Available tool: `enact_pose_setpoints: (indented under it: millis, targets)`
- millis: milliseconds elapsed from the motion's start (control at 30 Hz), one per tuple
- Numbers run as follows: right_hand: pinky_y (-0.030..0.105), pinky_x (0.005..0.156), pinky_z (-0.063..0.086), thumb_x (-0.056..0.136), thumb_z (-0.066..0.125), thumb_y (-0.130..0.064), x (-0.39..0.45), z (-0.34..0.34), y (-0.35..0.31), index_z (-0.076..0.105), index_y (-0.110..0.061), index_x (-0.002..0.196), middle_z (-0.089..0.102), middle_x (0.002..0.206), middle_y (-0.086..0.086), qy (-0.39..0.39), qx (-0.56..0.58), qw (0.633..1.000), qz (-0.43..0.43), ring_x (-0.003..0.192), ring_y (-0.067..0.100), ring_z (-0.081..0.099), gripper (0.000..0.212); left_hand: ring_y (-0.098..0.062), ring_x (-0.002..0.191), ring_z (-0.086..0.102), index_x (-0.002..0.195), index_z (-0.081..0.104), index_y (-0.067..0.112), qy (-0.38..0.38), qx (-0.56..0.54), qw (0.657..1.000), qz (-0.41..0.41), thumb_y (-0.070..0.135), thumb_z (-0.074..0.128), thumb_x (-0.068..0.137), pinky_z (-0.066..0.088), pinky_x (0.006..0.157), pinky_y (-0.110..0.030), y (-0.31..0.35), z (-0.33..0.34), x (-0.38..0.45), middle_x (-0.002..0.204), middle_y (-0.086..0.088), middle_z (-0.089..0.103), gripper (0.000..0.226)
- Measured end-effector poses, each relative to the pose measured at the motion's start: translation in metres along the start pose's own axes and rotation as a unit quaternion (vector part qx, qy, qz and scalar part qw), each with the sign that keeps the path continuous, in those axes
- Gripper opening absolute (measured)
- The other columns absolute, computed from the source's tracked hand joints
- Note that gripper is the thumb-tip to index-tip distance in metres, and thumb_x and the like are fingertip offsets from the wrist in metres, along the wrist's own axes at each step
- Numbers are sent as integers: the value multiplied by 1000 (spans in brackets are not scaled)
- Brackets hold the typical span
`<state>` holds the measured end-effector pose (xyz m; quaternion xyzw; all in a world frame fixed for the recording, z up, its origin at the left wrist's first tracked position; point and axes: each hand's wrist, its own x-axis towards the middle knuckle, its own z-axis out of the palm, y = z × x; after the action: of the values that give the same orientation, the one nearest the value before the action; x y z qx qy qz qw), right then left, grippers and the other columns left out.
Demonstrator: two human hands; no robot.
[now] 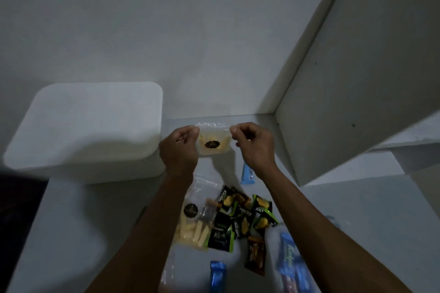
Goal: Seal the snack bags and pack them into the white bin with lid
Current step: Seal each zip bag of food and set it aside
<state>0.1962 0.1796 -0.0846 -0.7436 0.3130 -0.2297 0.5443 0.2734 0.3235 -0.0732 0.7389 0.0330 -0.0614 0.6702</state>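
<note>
The clear snack bag point(215, 144) is held up in the air above the white table point(71, 221), a little above the middle of the view. The left hand point(180, 147) pinches its top edge at the left corner and the right hand point(252, 144) pinches the same edge at the right corner, so the strip between them is stretched flat. I think the bag is light and soft, with thin slippery film, and the pale yellow sticks inside look fragile; the top strip is the good place to hold it, not the body. It has a small dark round label, but I cannot read it.

At about 9 o'clock from the bag stands the white bin point(83, 126), its lid on. At 6 o'clock a second clear bag point(192, 223) lies on the table with the same dark label. Beside it, toward 5 o'clock, lie green and black packets point(240, 216), an orange-brown packet point(256, 256) and blue wrappers point(291, 259); their letters are too blurred to read surely.
</note>
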Motion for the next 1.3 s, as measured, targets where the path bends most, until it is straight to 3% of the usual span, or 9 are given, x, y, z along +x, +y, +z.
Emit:
enact_pose_setpoints:
  millis: [100,233,400,567,900,1067,1167,1233,1300]
  targets:
    - [45,73,60,86,73,-35,42,21,9,76,-20,85,74,77,-7,5,-2,1000,5,77,12,71,16,2,63,64,88,76,16,36,-35,999,-16,12,76,83,52,61,-14,-6,23,37,77,3,72,7]
    - [46,74,60,83,75,-35,86,48,29,76,-20,84,73,76,-6,10,10,999,30,77,15,71,15,-2,66,63,76,73,21,59,-72,994,-65,10,76,81,49,62,-12,-25,46,80,77,1,71,13]
    - [31,74,58,85,76,-30,116,72,43,74,-17,84,72,75,-2,24,16,999,46,73,17,69,13,-2,63,61,72,70,28,92,-39,992,-81,16,80,79,51,62,-16,-43,63,118,71,9,70,17]
    - [26,72,55,85,76,-29,137,88,47,74,-15,83,71,73,-1,35,18,997,61,73,17,68,15,2,60,58,84,73,13,113,-26,990,-84,11,79,79,47,55,-6,-43,75,143,72,7,67,8]
    - [18,72,55,83,78,-27,154,100,43,73,-13,87,70,77,-2,70,24,992,102,74,10,65,16,1,62,57,90,72,5,115,-21,989,-92,7,79,78,45,53,-4,-44,83,162,70,6,64,15]
    - [19,76,56,80,81,-26,151,100,44,71,-14,91,72,81,0,71,33,992,103,79,13,68,19,-1,63,58,103,70,6,111,7,988,-107,16,82,78,47,60,-3,-46,82,163,68,8,62,30]
    - [14,76,53,80,81,-27,143,97,44,71,-12,97,71,82,-2,69,21,991,112,80,12,67,25,-11,75,65,106,71,7,106,22,987,-115,22,82,77,55,84,-23,-47,78,158,71,9,64,35]
    - [20,80,56,80,81,-28,135,91,44,72,-11,101,70,82,-2,70,15,990,119,80,12,68,28,-8,76,64,108,70,7,95,23,989,-112,23,82,78,54,80,-20,-45,75,148,73,10,64,36]
    - [32,84,59,79,82,-30,125,84,43,72,-13,103,71,84,-2,68,13,990,126,81,12,69,30,1,71,61,108,70,10,82,34,991,-101,26,80,80,50,70,-8,-41,70,133,75,11,65,34]
